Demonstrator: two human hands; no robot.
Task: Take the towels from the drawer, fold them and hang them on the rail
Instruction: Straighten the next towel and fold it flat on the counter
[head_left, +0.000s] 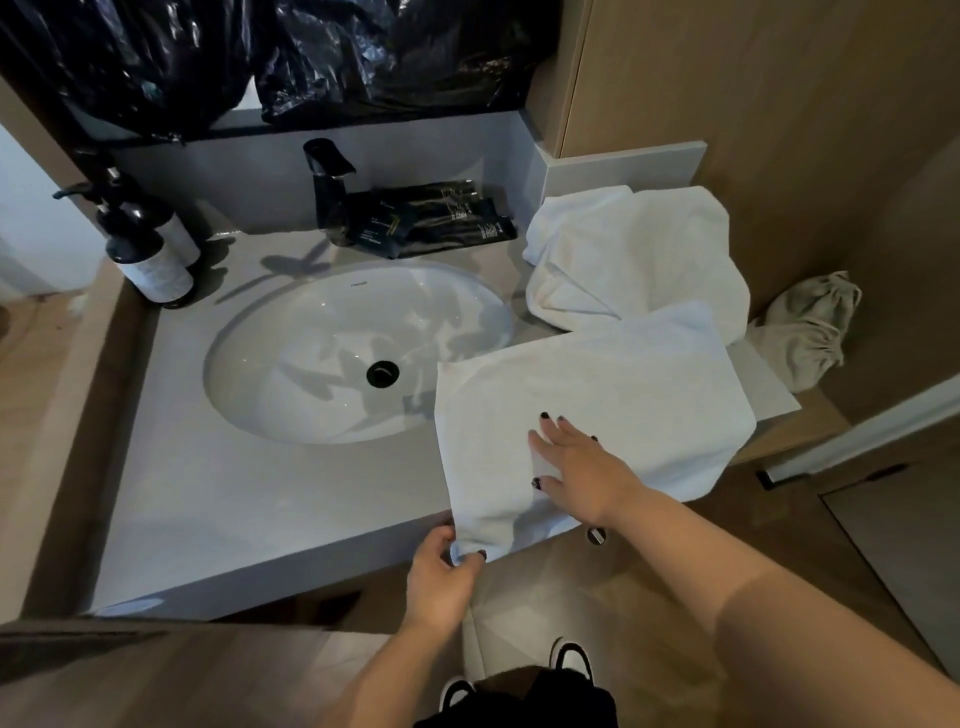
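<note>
A white towel (597, 395) lies spread flat on the grey counter (260, 509), right of the sink, its near corner hanging over the front edge. My left hand (441, 582) pinches that hanging corner below the counter edge. My right hand (576, 467) lies flat on the towel with fingers spread. A second white towel (639, 254) sits crumpled behind it, at the back right of the counter. No rail is in view.
A white oval sink (332, 353) with a black drain fills the counter's middle. A black tap (330, 182) and dark sachets (431, 223) stand behind it, two pump bottles (150, 244) at the left. A beige drawstring bag (805, 332) rests by the wooden wall at right.
</note>
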